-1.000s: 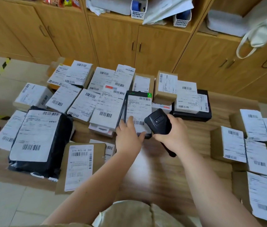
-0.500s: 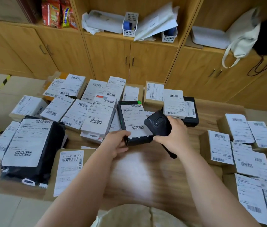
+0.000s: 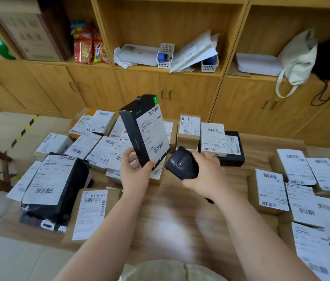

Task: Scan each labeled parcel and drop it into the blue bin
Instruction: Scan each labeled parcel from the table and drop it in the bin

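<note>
- Left hand [image 3: 134,175]: clamped on the bottom end of a black box [image 3: 139,126], thumb on the front corner, fingers curled behind it.
- The black box is held in the air over the middle of the table [image 3: 180,209], off the pile. It stands near upright and tilted, green tab at the top.
- The box's white shipping label [image 3: 154,136] has barcodes at top and bottom.
- Right hand [image 3: 204,171]: wrapped tight round a black handheld scanner [image 3: 182,166], above the table's middle.
- Scanner head sits just beside the box's lower corner; can't tell if they touch.
- Table, far middle: a spread of labelled white parcels [image 3: 107,145], overlapping, plus a small brown carton [image 3: 188,130].
- Table, far right of middle: a flat black box [image 3: 235,157] with a white-labelled parcel on top.
- Table, left end: a black poly mailer [image 3: 77,185] with a big white label.
- Table, near-left edge: a kraft envelope [image 3: 92,216] lying flat, label reads 516-A03-36 368.
- Table, right end: a stack of brown cartons [image 3: 269,189], all label up, overlapping.
- Behind the table: wooden cabinets [image 3: 139,88] with open shelves above.
- On the shelves: snack packs [image 3: 87,49], a white basket [image 3: 165,56] and a white tote bag [image 3: 298,57].
- Near the table's close edge, the wood grain is blurred.
</note>
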Demonstrator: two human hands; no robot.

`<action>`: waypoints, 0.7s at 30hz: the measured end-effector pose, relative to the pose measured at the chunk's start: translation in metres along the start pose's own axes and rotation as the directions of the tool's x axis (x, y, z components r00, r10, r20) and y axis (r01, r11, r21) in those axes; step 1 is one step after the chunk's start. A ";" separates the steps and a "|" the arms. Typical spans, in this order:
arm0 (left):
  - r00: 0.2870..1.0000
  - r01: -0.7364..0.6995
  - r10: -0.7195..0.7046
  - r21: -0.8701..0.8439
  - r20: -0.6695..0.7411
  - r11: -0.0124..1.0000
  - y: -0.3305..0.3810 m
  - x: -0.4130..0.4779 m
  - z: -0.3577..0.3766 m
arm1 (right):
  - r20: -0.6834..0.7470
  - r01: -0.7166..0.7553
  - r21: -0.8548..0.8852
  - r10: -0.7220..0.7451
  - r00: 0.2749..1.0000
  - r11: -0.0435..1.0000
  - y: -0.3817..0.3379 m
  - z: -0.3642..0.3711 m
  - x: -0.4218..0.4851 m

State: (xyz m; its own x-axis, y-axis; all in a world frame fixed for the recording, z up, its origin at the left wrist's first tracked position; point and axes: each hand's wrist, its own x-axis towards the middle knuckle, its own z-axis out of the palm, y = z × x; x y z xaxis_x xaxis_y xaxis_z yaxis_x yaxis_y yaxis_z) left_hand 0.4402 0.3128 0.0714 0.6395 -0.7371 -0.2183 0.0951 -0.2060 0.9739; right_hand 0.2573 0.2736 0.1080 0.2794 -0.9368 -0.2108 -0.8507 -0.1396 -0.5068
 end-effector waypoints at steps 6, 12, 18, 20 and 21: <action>1.000 0.012 -0.012 0.003 -0.003 1.000 -0.002 -0.014 -0.004 | 0.027 0.011 -0.095 -0.008 1.000 0.995 0.004 -0.002 -0.010; 0.998 0.062 -0.062 -0.047 -0.015 0.997 -0.001 -0.019 -0.006 | 0.077 -0.017 -0.012 0.018 0.997 1.000 0.015 -0.004 -0.017; 0.874 0.476 -0.447 -0.153 0.192 0.866 -0.002 -0.006 -0.003 | -0.089 -0.125 0.099 0.134 0.987 0.987 0.023 0.004 -0.034; 0.755 0.620 -0.571 -0.069 0.323 0.782 0.000 -0.004 -0.005 | -0.202 -0.172 0.181 0.207 0.957 0.968 0.025 0.013 -0.046; 0.700 0.665 -0.610 -0.028 0.371 0.746 0.001 -0.003 -0.005 | -0.247 -0.198 0.228 0.253 0.936 0.953 0.026 0.017 -0.053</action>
State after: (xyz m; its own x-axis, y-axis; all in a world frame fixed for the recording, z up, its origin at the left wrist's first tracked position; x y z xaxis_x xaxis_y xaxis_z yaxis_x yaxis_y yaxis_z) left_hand 0.4418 0.3180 0.0734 0.1062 -0.6291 -0.7700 0.5176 -0.6263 0.5830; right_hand 0.2283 0.3248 0.0918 -0.0637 -0.9908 -0.1193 -0.7644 0.1253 -0.6324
